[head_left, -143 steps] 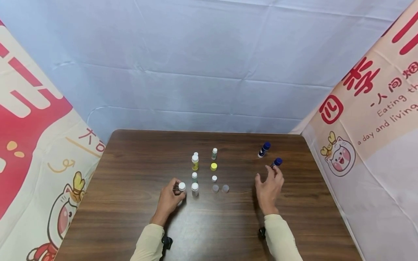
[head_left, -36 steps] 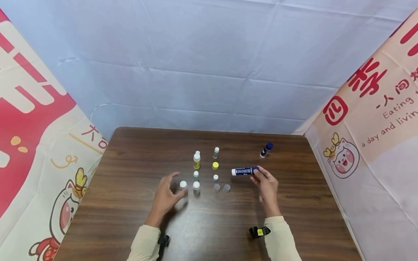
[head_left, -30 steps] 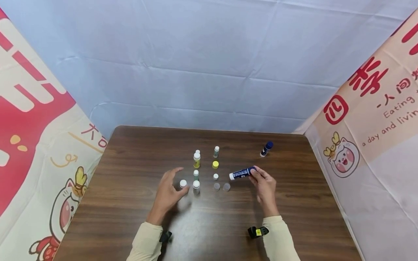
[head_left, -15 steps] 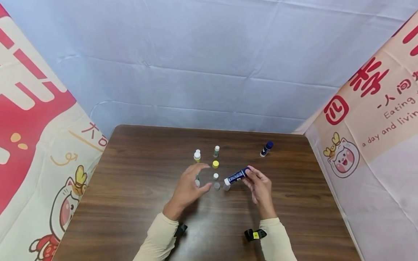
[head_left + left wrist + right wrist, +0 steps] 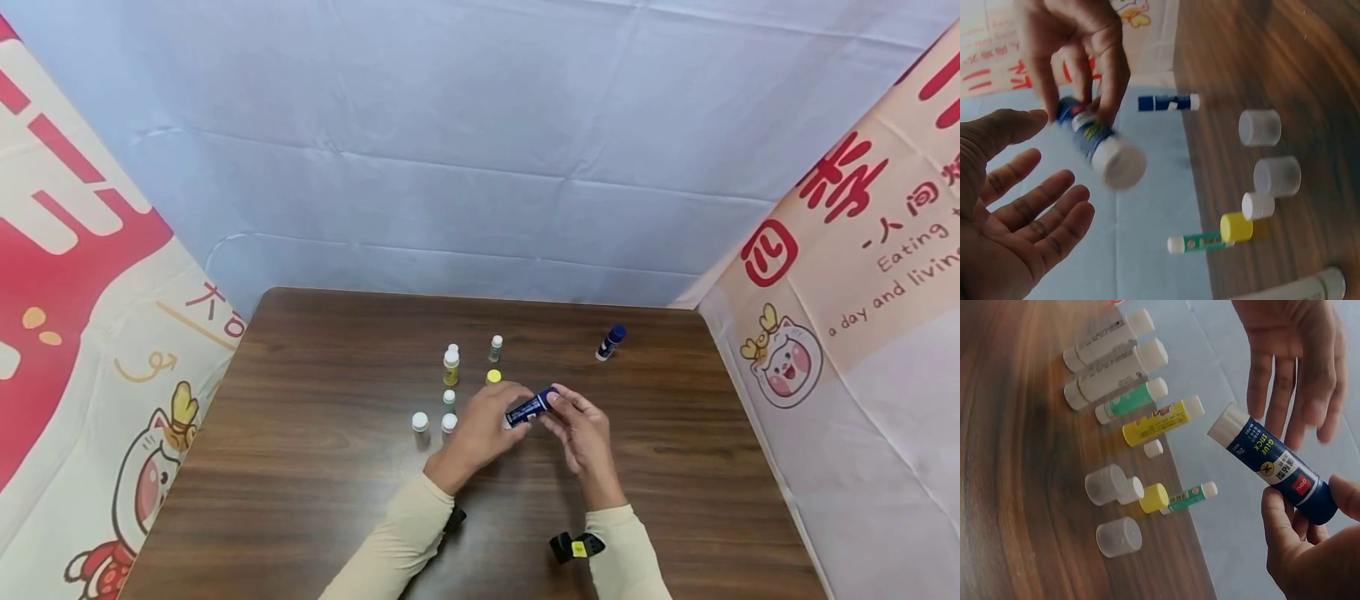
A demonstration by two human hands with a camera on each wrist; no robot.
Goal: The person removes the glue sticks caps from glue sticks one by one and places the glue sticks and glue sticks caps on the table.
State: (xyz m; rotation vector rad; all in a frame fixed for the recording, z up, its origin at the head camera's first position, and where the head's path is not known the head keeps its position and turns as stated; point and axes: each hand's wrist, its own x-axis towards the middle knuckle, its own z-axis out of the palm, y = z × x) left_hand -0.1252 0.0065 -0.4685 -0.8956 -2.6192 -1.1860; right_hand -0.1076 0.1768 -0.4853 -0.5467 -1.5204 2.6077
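Observation:
A dark blue glue stick [image 5: 1275,459] with a white end is held in the air above the table, tilted, by my right hand [image 5: 583,437]. The thumb and fingers of that hand pinch its blue cap end. My left hand [image 5: 480,429] is at the white end, thumb and fingers spread around it. In the left wrist view its palm faces the glue stick, fingers extended and holding nothing. A second blue glue stick [image 5: 611,342] stands farther back at the right of the table.
White glue sticks [image 5: 1116,374], a green one [image 5: 1132,400] and a yellow one [image 5: 1163,420] stand in a column on the left. Two translucent caps [image 5: 1119,537], a white cap [image 5: 1130,490], a yellow cap [image 5: 1154,498] and a small green glue stick [image 5: 1188,498] form another column.
The right hand has picked up one blue glue stick and brought it leftward, turning it. The left hand has released a white glue stick and moved right to the blue one.

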